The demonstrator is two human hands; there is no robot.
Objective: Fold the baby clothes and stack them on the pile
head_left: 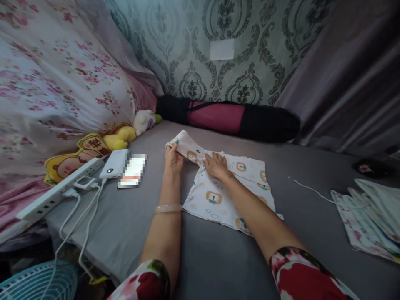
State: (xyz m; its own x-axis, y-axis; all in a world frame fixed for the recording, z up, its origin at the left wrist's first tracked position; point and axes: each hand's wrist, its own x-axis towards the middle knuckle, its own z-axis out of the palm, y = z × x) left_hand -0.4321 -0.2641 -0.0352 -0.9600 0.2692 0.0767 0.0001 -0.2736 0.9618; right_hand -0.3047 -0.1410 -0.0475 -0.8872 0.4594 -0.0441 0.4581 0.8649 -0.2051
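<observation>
A small white garment (195, 196) printed with orange lion faces lies spread on the grey sheet. It looks like a child's top, though its exact kind is hard to tell. At its far left, my left hand (174, 159) grips a narrow part, perhaps a sleeve, and lifts it off the sheet. The fingers are closed on the cloth edge. My right hand (216, 165) lies flat on the garment near where the narrow part joins the body, fingers stretched out. My right forearm crosses over the cloth and hides some of it.
Folded clothes (359, 221) lie at the right, with a thin white cord (309, 188) across them. A power strip (62, 189), a white power bank (114, 163) and a blurred-out phone (133, 171) are at left. A long black-and-pink bag (215, 116) lies along the wall.
</observation>
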